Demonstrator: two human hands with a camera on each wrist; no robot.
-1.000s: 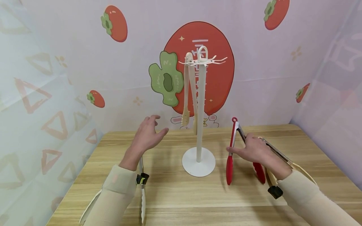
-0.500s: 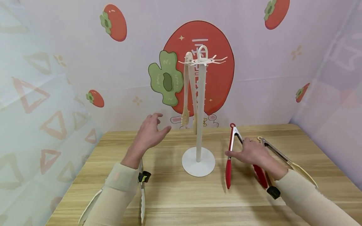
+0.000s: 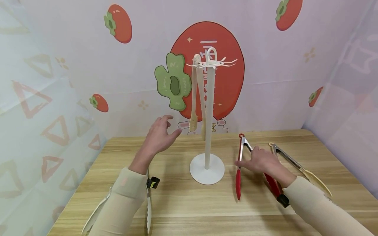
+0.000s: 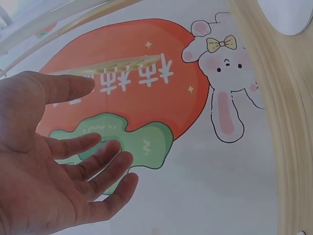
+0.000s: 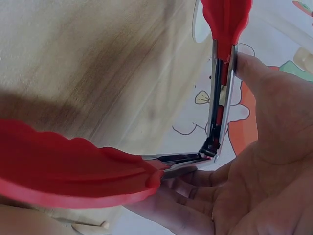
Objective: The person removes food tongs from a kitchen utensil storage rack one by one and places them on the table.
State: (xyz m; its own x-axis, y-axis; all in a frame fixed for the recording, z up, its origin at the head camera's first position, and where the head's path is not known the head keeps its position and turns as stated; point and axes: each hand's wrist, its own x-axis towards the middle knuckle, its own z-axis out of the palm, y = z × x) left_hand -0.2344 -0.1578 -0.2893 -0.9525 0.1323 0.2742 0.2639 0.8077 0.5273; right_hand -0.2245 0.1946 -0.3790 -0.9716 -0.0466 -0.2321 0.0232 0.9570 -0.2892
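My right hand grips a pair of red-tipped metal tongs to the right of a white hanging stand. In the right wrist view the tongs are spread wide, with the thumb against one arm and the fingers round the other. Left of the stand my left hand hovers with nothing in it. Its fingers are loosely bent and apart in the left wrist view. Beige tongs hang from a hook of the stand, close to this hand.
Cream-tipped tongs lie on the wooden table beyond the right hand. White-tipped tongs lie by the left forearm, and another white utensil is partly hidden under the sleeve. A patterned backdrop stands behind.
The right hand has drawn the red tongs nearer and slightly left, uncovering more of the cream-tipped tongs. My left hand has shifted a little to the right and up.
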